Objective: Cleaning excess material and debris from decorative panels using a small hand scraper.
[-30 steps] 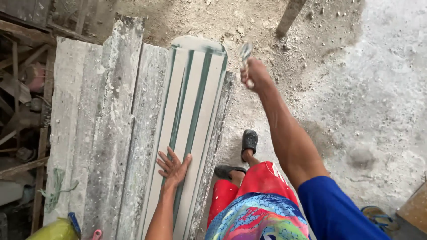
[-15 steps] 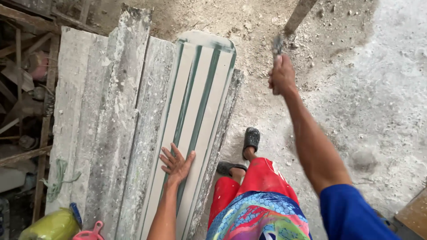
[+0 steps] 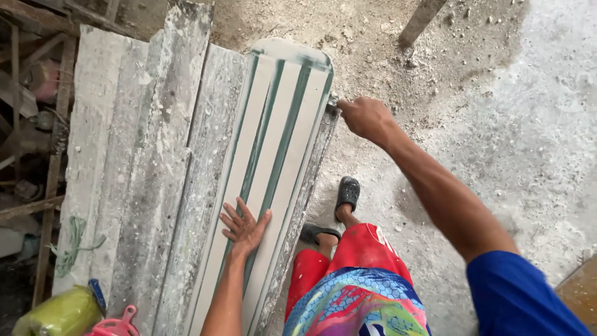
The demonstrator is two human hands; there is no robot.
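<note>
**Here, one hand flat, one fisted at the panel's edge**

The left hand [image 3: 244,227] lies with fingers [image 3: 231,214] spread wide, flat on the green-striped moulded panel [image 3: 283,155]. The right hand [image 3: 367,117] is fisted beside the panel's far right edge; whether it grips anything, I cannot tell.

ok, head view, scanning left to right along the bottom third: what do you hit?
Yellow-green bag → pink plastic handle → grey weathered boards → left hand flat on the green-and-cream striped panel → black sandals → red patterned shorts → blue sleeve.
</note>
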